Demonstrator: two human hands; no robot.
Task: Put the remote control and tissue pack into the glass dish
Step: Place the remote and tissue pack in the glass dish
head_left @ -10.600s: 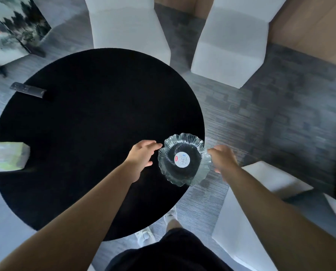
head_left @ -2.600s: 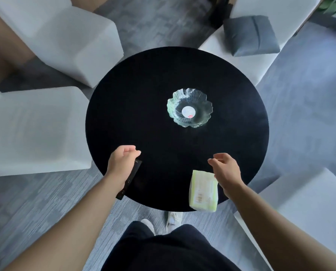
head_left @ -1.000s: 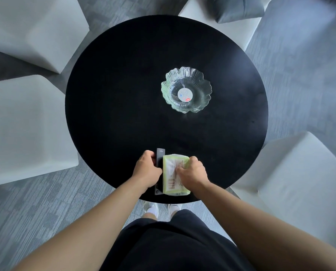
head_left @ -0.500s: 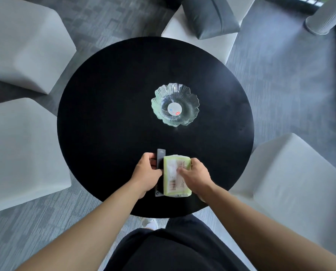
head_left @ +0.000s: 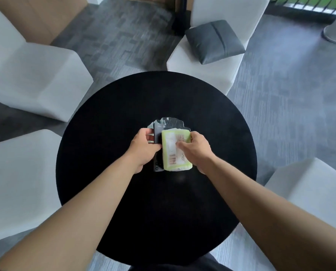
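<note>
White chairs stand around the black table. My left hand grips the remote control and my right hand grips the tissue pack, side by side, hiding most of the glass dish. Both long axes point away from me.

Both hands over the dish at the middle of the round table

The glass dish sits near the centre of the table. Over it, the left hand holds the remote control and the right hand holds the tissue pack; the remote lies just left of the pack, touching it. Chairs stand around the table at 10, 8, 1 and 4 o'clock; a cushion lies on the 1 o'clock chair.
</note>
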